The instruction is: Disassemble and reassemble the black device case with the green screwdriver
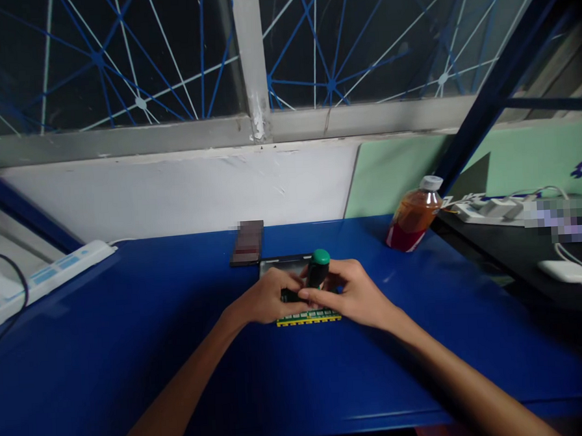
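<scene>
A screwdriver (pixel 319 268) with a black handle and a green cap stands nearly upright over the middle of the desk. The fingers of my right hand (pixel 356 292) are closed around its handle, and its tip is hidden. Close on the left, my left hand (pixel 263 297) has thumb and fingers drawn together by the screwdriver's lower end; what they grip is covered. Under both hands lies a green circuit board (pixel 308 317) with a yellow toothed front edge. Behind it shows a dark flat panel (pixel 286 265), partly covered by the hands.
A phone (pixel 247 243) lies behind the panel on the blue desk (pixel 222 391). To the right stands a bottle of orange-brown drink (pixel 414 215). A white power strip (pixel 55 277) runs along the left edge. Cables and a white adapter (pixel 569 272) lie on a black surface at right.
</scene>
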### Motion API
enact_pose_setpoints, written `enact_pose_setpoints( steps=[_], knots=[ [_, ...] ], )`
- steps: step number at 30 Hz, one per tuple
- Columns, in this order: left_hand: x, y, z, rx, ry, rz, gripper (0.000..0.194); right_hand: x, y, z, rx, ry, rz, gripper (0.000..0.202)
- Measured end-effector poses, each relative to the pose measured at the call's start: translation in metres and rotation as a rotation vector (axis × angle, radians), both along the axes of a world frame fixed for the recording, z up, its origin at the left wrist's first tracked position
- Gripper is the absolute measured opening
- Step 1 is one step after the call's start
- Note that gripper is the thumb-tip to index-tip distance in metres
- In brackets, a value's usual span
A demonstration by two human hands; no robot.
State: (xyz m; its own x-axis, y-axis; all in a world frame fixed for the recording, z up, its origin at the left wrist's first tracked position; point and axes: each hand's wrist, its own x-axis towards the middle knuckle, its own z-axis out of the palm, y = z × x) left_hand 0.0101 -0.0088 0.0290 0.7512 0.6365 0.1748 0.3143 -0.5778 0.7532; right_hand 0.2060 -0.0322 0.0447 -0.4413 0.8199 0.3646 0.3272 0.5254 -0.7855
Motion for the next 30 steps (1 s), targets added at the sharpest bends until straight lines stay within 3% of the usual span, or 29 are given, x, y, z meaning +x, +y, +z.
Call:
enact_pose_setpoints(
  steps=[4,30],
  knots=[
    [-0.0003,0.0008,-0.0004,0.006,0.011,0.028,0.027,0.0004,-0.0001,0.0004,0.002,-0.004,-0.012,0.029],
    [-0.0011,0.0019,-0.0029,0.095,0.036,-0.005,0.026,-0.0011,-0.0007,-0.0035,0.007,-0.02,0.007,0.021]
  ],
)
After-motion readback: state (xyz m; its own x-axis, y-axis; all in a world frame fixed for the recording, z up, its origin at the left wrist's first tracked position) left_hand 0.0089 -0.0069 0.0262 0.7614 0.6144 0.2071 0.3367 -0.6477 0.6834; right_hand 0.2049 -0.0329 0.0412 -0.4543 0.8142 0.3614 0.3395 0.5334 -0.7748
